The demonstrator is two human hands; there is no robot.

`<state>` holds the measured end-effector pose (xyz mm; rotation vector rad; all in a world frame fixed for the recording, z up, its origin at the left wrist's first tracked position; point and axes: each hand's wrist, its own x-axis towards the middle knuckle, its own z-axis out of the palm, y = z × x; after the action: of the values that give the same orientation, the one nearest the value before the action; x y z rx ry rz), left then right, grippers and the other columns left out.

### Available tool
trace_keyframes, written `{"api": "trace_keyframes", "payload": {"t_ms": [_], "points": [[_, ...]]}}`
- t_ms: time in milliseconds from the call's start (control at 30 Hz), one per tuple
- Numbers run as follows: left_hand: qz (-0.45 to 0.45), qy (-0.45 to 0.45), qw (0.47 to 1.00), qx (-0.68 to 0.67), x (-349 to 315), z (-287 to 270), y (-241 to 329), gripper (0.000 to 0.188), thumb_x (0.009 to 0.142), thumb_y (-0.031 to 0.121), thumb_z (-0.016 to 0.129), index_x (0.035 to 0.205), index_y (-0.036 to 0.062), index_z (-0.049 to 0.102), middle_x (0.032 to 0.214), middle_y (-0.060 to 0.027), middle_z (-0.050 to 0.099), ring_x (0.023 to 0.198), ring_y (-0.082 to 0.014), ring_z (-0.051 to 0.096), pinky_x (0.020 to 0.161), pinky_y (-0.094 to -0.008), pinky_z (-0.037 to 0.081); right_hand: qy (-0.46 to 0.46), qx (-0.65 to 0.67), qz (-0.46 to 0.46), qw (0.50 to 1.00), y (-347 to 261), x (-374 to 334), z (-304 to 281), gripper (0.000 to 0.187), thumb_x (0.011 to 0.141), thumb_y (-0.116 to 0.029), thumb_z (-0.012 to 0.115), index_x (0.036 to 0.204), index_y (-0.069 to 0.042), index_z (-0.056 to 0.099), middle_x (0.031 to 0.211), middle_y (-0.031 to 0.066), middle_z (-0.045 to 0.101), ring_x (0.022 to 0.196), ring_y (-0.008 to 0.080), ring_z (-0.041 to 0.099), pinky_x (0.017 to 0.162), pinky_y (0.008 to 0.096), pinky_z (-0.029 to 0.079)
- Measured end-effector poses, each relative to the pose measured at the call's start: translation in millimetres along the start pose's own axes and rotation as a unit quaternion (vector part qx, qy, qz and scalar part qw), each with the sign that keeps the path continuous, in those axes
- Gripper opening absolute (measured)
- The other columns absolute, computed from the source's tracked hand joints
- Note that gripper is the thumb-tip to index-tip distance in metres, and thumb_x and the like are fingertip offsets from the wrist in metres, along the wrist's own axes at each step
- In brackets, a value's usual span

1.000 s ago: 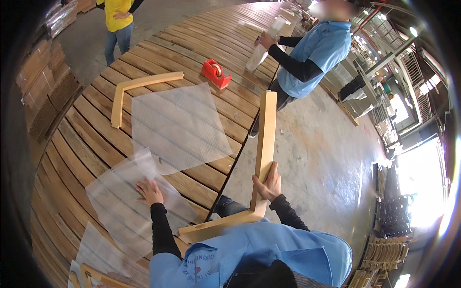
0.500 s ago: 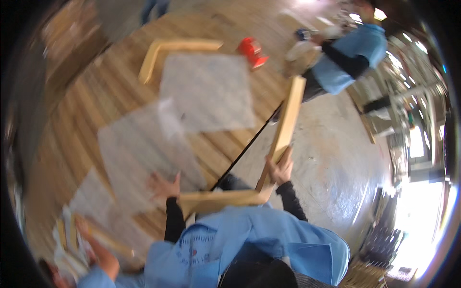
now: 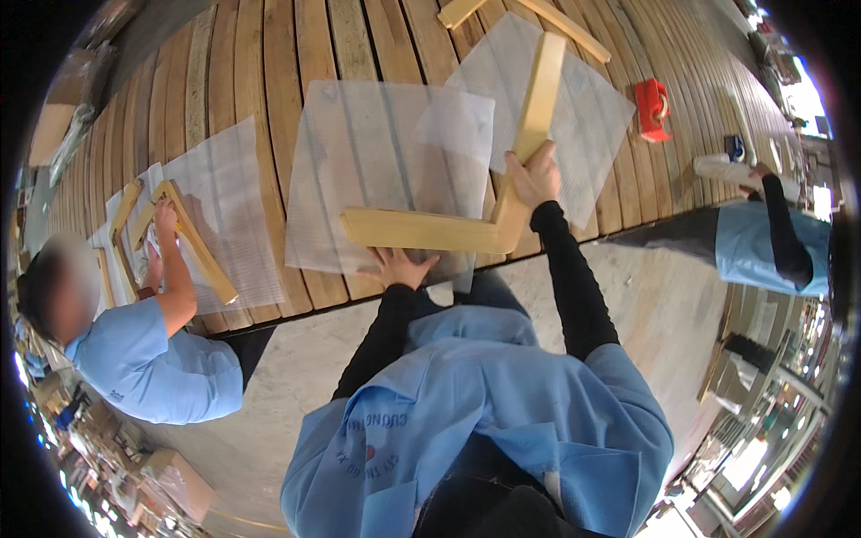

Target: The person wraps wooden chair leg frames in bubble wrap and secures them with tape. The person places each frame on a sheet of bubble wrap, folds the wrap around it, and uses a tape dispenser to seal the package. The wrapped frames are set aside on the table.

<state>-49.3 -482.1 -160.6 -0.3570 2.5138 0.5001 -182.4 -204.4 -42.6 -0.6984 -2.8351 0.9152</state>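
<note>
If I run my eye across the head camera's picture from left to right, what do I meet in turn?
A co-worker's blue shirt → the wearer's left hand, fingers spread → the wearer's right hand, gripping an angled wooden piece → a red tape dispenser → another co-worker's blue shirt.

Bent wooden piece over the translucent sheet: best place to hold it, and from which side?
I'd take the bent wooden piece by its far-pointing leg, just beyond the bend, from the right. The leg is slim enough to wrap there, its outer side faces right, and staying near the bend should help balance both legs. The right grip holds it there.
</note>
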Motion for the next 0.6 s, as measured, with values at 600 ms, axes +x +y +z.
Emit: {"api": "trace_keyframes", "payload": {"t_ms": [600], "points": [[-0.084,-0.033,0.995,0.034,-12,3,44,0.141,0.058,0.076,0.082,0.164,0.0278,0.003,0.168,-0.0227,-0.009,0.154,-0.0461,-0.009,0.104,-0.0857,0.004,-0.175,-0.053,0.004,0.983,40,191,99,0.065,0.082,-0.047,0.068,0.106,0.006,0.04,0.083,0.0244,0.071,0.084,0.0444,0.071,0.077,0.0516,0.057]]}}
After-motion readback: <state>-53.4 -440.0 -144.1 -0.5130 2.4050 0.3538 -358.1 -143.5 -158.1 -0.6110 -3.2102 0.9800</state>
